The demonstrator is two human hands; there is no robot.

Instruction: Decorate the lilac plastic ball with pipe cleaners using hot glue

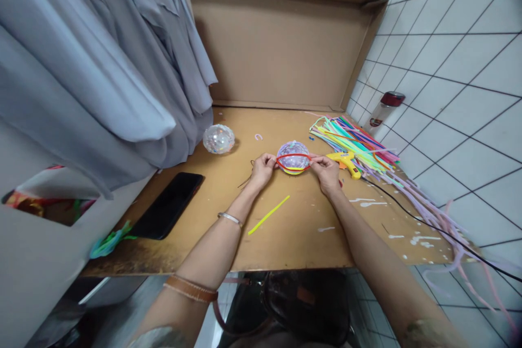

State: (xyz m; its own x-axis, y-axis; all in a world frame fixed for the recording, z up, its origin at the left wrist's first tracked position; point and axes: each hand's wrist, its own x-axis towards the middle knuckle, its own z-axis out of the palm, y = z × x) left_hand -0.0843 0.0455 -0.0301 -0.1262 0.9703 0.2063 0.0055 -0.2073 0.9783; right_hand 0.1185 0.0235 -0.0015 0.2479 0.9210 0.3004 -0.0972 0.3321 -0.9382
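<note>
A red pipe cleaner (291, 155) bends in a loop in front of a clear purple-tinted ball (294, 148). My left hand (264, 167) pinches the loop's left end, and my right hand (325, 171) pinches its right end. Below the red strand, a yellow band curves along the ball's lower side. Close beside my right hand lies a yellow glue gun (346, 163) with a black cord. A straight yellow pipe cleaner (269, 215) rests on the table between my forearms. Whether the red strand touches the ball all along, I cannot tell.
A second clear ball (219, 138) sits at the back left, near hanging grey cloth (163, 54). A black phone (168, 205) lies at the left. Coloured pipe cleaners (356, 141) are heaped at the right, by a red-capped bottle (383, 111). Cardboard (277, 43) stands behind.
</note>
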